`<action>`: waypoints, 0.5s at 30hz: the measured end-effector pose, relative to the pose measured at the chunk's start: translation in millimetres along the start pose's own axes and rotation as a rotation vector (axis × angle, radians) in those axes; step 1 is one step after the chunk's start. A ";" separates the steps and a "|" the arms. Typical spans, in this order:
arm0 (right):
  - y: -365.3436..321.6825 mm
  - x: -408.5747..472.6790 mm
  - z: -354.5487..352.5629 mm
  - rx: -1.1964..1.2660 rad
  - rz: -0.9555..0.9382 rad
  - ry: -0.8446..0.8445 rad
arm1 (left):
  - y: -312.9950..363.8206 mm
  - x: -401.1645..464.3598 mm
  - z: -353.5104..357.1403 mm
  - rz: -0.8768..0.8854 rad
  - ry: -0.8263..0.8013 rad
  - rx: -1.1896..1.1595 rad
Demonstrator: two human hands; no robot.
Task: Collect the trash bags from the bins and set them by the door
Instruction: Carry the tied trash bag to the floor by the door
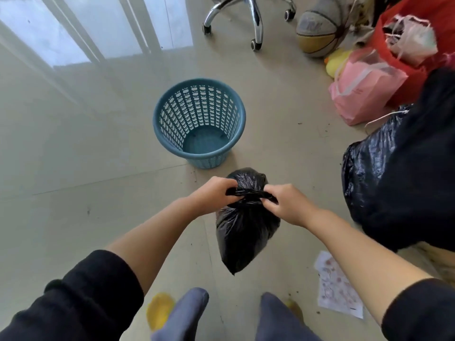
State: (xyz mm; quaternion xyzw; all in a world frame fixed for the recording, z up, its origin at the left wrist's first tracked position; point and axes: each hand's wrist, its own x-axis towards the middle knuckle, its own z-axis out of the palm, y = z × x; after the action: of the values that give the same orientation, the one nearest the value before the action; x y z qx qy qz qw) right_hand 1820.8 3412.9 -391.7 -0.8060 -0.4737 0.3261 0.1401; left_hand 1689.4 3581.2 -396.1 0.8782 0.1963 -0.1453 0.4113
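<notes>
**binwatcher:** ok so you've got the small black trash bag (pixel 246 230) hanging off the floor, between your knees and the blue bin (pixel 199 124), which looks emptied out. Your left hand (pixel 216 193) and right hand (pixel 288 205) are both curled tight, each pinching one end of the twisted neck, pulling sideways like you're cinching a knot.

**mopguy:** yeah, and that's where I'd be careful. The film looks thin and it's stretched hard at the neck. Yank too far and I reckon it tears right there, then the whole load drops on the floor.

**binwatcher:** agreed. Also, the bag hangs only from those two pinches. If one tail slips out before the knot bites, it swings and could spill.

**mopguy:** can't tell if the knot's actually closed, your fingers cover it. Another thing: the bigger black bag (pixel 374 173) sits just to your right, near the pink bag (pixel 364 89) and the paper scrap (pixel 337 286) by your foot. Easy to trip turning for the door, which I can't see from here.
</notes>
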 end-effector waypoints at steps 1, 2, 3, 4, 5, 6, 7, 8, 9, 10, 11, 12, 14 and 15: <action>-12.0 -11.4 -16.4 -0.016 -0.003 -0.010 | 15.8 -10.7 -12.7 0.005 -0.019 0.023; -25.4 -22.7 -33.4 -0.031 -0.008 -0.021 | 32.0 -22.1 -25.5 0.009 -0.039 0.046; -40.1 -34.6 -51.2 -0.042 -0.013 -0.037 | 48.7 -34.5 -38.4 0.009 -0.058 0.070; -55.3 -47.2 -69.0 -0.051 -0.017 -0.054 | 65.9 -47.7 -51.3 0.004 -0.075 0.095; -70.2 -60.9 -86.0 -0.056 -0.019 -0.068 | 83.4 -61.2 -63.7 -0.003 -0.091 0.114; -84.9 -75.5 -101.9 -0.059 -0.021 -0.075 | 101.1 -75.5 -75.8 -0.006 -0.101 0.124; -98.5 -90.6 -116.4 -0.056 -0.022 -0.079 | 118.1 -89.6 -87.0 -0.004 -0.107 0.129; -111.6 -106.8 -130.3 -0.051 -0.020 -0.081 | 134.9 -103.9 -97.3 -0.002 -0.113 0.134; -124.1 -123.6 -143.3 -0.047 -0.013 -0.083 | 151.6 -118.0 -106.9 0.001 -0.118 0.144; -136.0 -140.8 -156.1 -0.042 -0.005 -0.085 | 168.4 -131.6 -115.9 0.004 -0.121 0.156; -146.8 -158.0 -167.8 -0.034 0.002 -0.084 | 184.5 -144.8 -123.9 0.013 -0.123 0.165; -156.4 -174.2 -177.7 -0.026 0.009 -0.080 | 199.7 -156.9 -131.0 0.026 -0.124 0.172; -173.2 -204.8 -193.9 -0.032 0.026 -0.061 | 227.2 -178.2 -142.6 0.067 -0.115 0.204; -179.9 -218.2 -198.9 -0.035 0.038 -0.046 | 238.5 -186.7 -146.9 0.086 -0.116 0.223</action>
State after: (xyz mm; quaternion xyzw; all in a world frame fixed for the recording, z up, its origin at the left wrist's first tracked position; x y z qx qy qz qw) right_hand 1756.9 3334.9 -61.0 -0.8095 -0.4670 0.3388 0.1088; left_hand 1649.5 3514.3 -68.7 0.9162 0.1171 -0.1991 0.3274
